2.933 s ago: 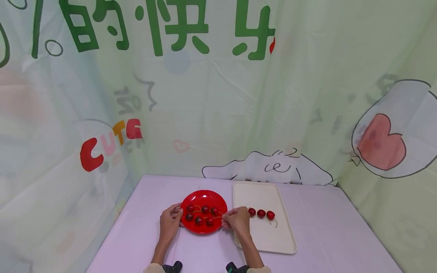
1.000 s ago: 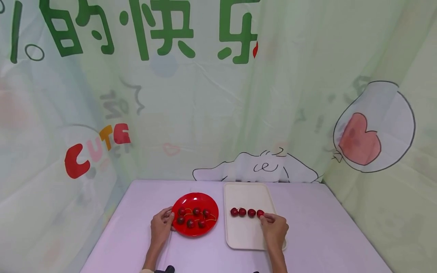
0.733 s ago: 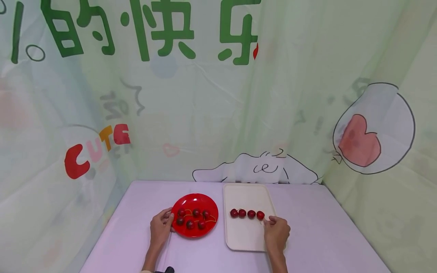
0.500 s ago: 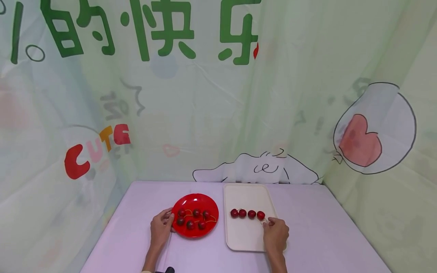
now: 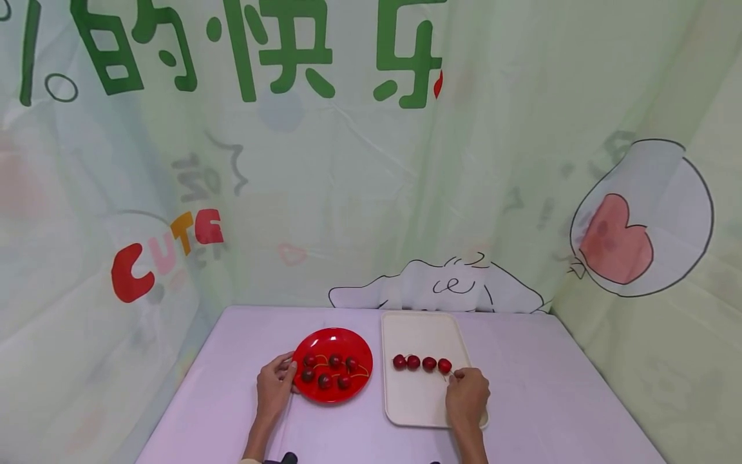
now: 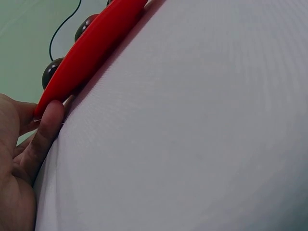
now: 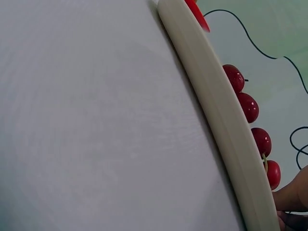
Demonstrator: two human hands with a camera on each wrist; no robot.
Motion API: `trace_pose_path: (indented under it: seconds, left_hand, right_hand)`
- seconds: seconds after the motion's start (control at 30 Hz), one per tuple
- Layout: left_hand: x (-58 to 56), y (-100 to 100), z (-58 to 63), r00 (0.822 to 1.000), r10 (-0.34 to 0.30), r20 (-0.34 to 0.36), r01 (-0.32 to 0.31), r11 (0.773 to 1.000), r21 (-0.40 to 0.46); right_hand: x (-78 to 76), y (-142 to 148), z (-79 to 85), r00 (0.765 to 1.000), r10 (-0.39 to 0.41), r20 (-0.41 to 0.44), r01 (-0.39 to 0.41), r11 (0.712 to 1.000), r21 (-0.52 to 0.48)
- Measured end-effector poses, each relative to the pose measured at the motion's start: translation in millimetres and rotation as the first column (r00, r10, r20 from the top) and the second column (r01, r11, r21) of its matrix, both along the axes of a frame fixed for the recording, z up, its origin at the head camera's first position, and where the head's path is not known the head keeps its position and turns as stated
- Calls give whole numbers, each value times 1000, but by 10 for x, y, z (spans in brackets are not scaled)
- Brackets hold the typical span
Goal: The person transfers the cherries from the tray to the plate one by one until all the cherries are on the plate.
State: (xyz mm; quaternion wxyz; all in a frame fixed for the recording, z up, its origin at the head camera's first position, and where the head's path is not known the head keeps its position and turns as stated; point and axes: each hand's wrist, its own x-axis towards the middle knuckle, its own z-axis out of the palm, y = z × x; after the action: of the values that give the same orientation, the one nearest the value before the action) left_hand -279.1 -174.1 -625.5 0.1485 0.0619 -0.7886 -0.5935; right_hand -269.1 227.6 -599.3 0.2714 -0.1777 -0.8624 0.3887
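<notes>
My left hand point(image 5: 275, 388) grips the left rim of a round red plate point(image 5: 332, 335), thumb and fingers at its edge; the left wrist view shows the plate point(image 6: 91, 57) from the side, between thumb and fingers. Several dark red cherries with stems point(image 5: 324, 381) lie on it. On a cream tray point(image 5: 420, 406), more cherries point(image 5: 413, 362) stand in a row from left to right. At the row's right end, my right hand point(image 5: 467, 394) pinches the stem of the last cherry point(image 5: 444, 366) with thumb and forefinger. In the right wrist view the tray wall point(image 7: 216, 115) partly hides these cherries.
The plate and tray stand side by side on a table with a pale lilac cloth point(image 5: 539, 386). A printed curtain point(image 5: 371, 193) closes off the back and both sides, right behind the table's far edge.
The right hand has moved from the plate's right edge, where it pinched a cherry stem, over to the tray row's right end. The left hand stays at the plate. The view has shifted slightly.
</notes>
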Motion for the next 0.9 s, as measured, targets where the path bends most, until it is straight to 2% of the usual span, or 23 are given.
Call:
trace_pose_path:
  seconds: [0.33, 0.53, 0.9]
  left_hand:
    - [31, 20, 41, 1000, -7, -3, 7, 1000, -2]
    - [47, 23, 14, 1000, 3, -10, -3, 1000, -15]
    - [29, 15, 7, 1000, 11, -16, -12, 1000, -18]
  right_hand:
    - [61, 11, 65, 1000, -26, -11, 26, 998, -62]
    - [89, 71, 90, 999, -36, 23, 38, 993, -115]
    - [55, 136, 100, 1000, -8, 12, 10, 979, -202]
